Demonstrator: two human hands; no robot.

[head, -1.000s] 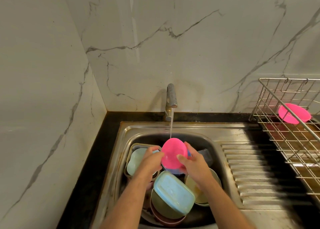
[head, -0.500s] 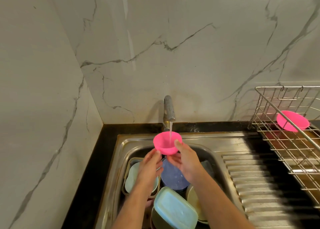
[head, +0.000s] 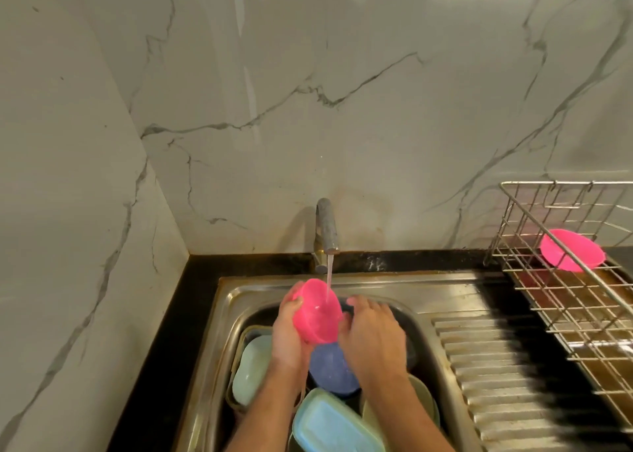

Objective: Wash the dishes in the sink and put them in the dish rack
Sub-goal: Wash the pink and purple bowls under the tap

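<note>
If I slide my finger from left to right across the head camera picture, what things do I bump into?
Mint green lid → left hand → pink bowl under the tap water → right hand → ridged draining board → wire dish rack → pink dish in the rack.

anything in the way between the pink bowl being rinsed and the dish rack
Nothing visible. The pink bowl, held in the left hand under the tap, has only the bare ribbed drainboard between it and the dish rack. One pink dish already sits at the rack's far end.
</note>
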